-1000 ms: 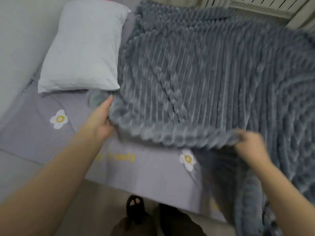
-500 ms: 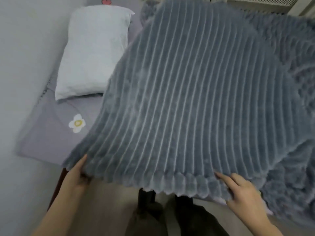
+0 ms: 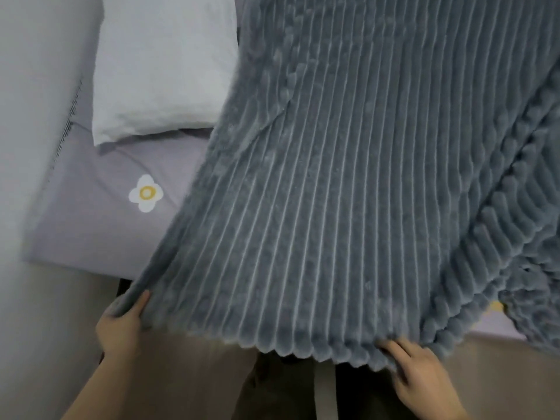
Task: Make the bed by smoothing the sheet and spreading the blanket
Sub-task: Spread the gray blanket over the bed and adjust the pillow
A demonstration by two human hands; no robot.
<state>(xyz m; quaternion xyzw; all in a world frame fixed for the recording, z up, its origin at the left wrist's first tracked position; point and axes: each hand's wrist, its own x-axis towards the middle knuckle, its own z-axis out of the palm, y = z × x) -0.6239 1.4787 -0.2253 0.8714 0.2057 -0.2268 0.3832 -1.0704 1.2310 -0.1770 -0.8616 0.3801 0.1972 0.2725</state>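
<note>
Now my left hand (image 3: 121,325) grips the near left corner of the grey ribbed blanket (image 3: 333,192), thumb on top and fingers (image 3: 113,310) curled round the edge from below. My right hand (image 3: 421,377) holds the scalloped near hem further right, with its fingers laid over the top of the pile; I cannot make out where its thumb sits. Between my hands the blanket is drawn out taut and lifted, its near edge hanging out past the side of the bed above the floor (image 3: 188,374). On the right it folds over itself in a thick ridge. To the left, the lilac sheet (image 3: 91,231) lies bare, showing a white flower print (image 3: 146,193). A pale pillow (image 3: 163,65) rests at the head, its right edge under the blanket.
</note>
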